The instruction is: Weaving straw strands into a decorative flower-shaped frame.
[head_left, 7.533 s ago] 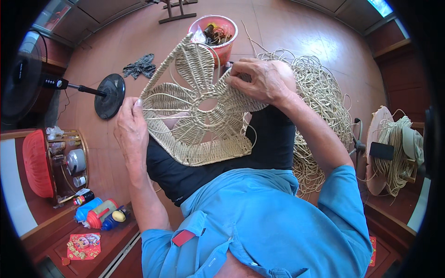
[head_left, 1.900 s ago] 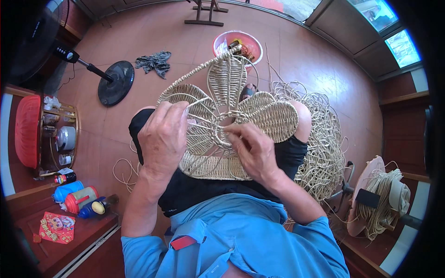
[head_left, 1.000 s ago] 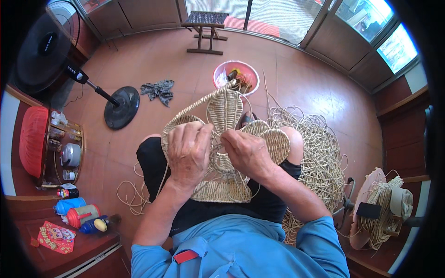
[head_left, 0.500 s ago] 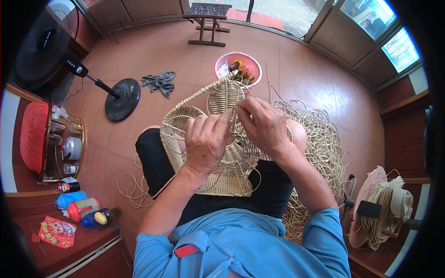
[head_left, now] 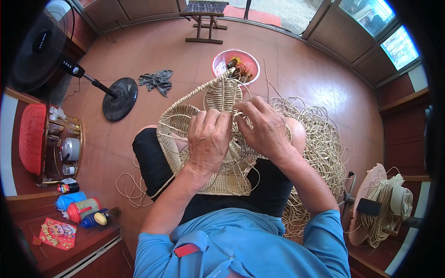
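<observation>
A pale woven piece of straw cord (head_left: 222,96), with petal-shaped parts inside a rope-like frame, rests across my lap. My left hand (head_left: 208,139) is closed on its middle, fingers bent just below the upper petal. Close beside it my right hand (head_left: 263,126) pinches a strand of straw cord at the petal's lower right edge. Both sets of fingertips nearly meet there. The hands cover the centre of the weave, and the strand between the right fingertips is mostly hidden. Loose cord ends stick out along the lower part.
A large heap of straw cord (head_left: 320,148) lies by my right knee. Beyond the weave stands a pink basin (head_left: 252,62) with small items. A fan (head_left: 119,99), a grey rag (head_left: 157,81) and a stool (head_left: 204,21) are on the floor. Coiled cord (head_left: 378,204) hangs at the right.
My left hand has turned slightly, its fingers now more upright against the weave. My right fingers have shifted a little beside it. The whole view has moved slightly.
</observation>
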### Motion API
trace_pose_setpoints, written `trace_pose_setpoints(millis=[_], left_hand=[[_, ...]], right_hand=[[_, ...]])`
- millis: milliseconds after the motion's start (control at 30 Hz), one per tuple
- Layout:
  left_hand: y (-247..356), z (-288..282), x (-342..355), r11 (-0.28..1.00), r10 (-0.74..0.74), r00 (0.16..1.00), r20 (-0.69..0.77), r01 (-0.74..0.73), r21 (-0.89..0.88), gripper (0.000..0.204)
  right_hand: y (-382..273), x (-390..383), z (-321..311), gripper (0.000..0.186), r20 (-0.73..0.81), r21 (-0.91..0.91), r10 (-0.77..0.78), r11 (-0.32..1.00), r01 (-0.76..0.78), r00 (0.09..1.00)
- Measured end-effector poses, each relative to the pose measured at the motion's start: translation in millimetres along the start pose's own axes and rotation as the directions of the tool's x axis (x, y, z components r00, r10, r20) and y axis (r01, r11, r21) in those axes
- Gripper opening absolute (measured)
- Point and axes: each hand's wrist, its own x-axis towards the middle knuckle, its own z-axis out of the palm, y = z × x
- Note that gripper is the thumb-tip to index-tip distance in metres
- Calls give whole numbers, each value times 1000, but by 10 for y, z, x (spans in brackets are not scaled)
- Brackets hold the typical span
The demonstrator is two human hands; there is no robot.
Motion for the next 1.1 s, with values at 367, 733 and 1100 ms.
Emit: trace_pose_setpoints(millis=[367,733,1100], left_hand=[[-15,31,138,998,-58,997,-55,58,-10,26],[114,-170,-125,970,-73,993,-88,50,-238,18],[115,-20,-94,973,-68,998,-9,65,-220,22]], right_hand=[[26,25,166,11,-11,-158,-31,987,29,999],[-25,-151,-188,15,-120,156,130,982,-111,984],[-1,-135,-154,18,26,145,401,905,-401,916]])
